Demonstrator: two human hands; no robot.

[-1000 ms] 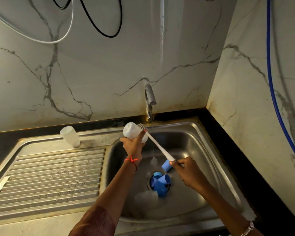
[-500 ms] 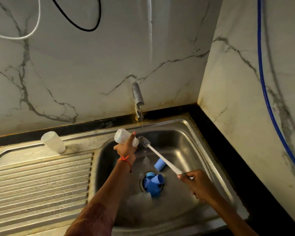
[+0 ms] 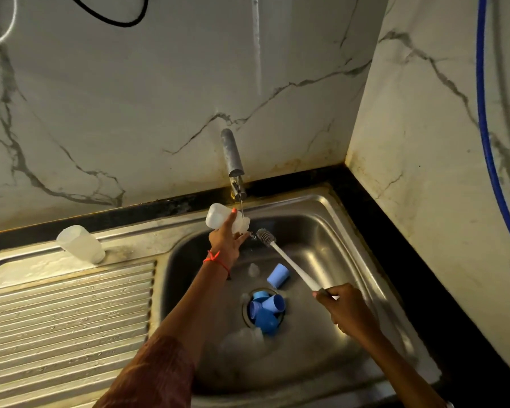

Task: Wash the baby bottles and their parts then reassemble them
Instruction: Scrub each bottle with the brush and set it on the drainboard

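My left hand (image 3: 226, 241) grips a translucent white baby bottle (image 3: 218, 218), held sideways with its mouth under the thin stream from the tap (image 3: 232, 156). My right hand (image 3: 346, 312) holds the white handle of a bottle brush (image 3: 280, 254); its grey bristle head is just right of the bottle's mouth, outside it. Several blue caps (image 3: 266, 313) are heaped on the drain, and one blue cap (image 3: 278, 275) lies apart. A clear teat (image 3: 253, 270) and another clear bottle (image 3: 242, 343) lie on the basin floor.
The steel sink (image 3: 321, 219) fills the corner between two marble walls. A second white bottle (image 3: 81, 244) stands upside down at the back of the ribbed drainboard (image 3: 65, 319). A blue hose (image 3: 489, 136) runs down the right wall.
The brush was pulled out of the bottle and drawn back to the right. The bottle's mouth moved under the running water. The view shifted right.
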